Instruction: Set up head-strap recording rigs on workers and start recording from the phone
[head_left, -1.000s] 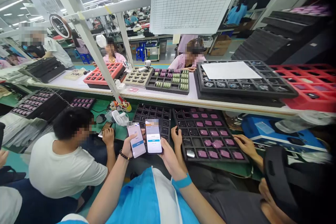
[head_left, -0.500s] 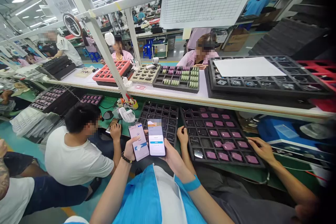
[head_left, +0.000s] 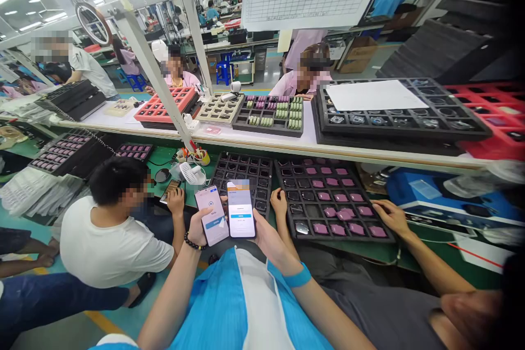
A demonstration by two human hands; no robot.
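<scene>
My left hand [head_left: 197, 228], with a dark beaded bracelet at the wrist, is closed around a smartphone [head_left: 212, 215]. Its lit screen shows a pale page with a blue button. In my right hand [head_left: 267, 239], which has a blue band at the wrist, is a second smartphone [head_left: 241, 224] showing a white pop-up with a blue bar. The two phones are side by side above my lap, screens facing me. Just beyond them lies a black compartment tray [head_left: 259, 209] of dark watch-like pieces.
At right, a co-worker's hands rest at both sides of a black tray [head_left: 305, 210] holding purple and dark pieces. A person in a white shirt [head_left: 102, 238] sits at left, holding a phone. A raised shelf [head_left: 229, 139] carries more trays; a small white fan [head_left: 192, 174] stands below.
My left thumb has drawn back from the middle of its phone's screen toward the edge. The whole view has shifted slightly. Both phones stay in my hands.
</scene>
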